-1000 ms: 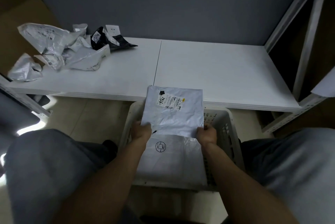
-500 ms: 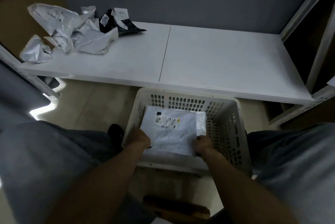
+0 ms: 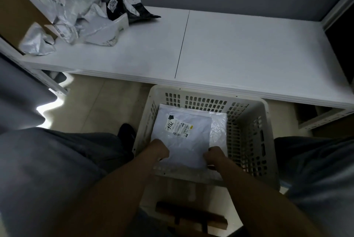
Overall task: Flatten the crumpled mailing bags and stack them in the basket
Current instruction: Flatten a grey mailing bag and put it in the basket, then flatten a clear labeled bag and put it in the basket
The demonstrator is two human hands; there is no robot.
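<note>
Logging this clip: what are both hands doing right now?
Left hand: grips the flattened mailing bag at its near-left corner.
Right hand: grips the same bag's near-right corner.

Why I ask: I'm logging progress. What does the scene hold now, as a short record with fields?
basket: white, perforated, on the floor before the shelf
top bag: flat, white, labelled, lying in the basket on another bag
left hand: holds top bag's near left corner
right hand: holds its near right corner
crumpled bags: pile at the shelf's left end, one black
</note>
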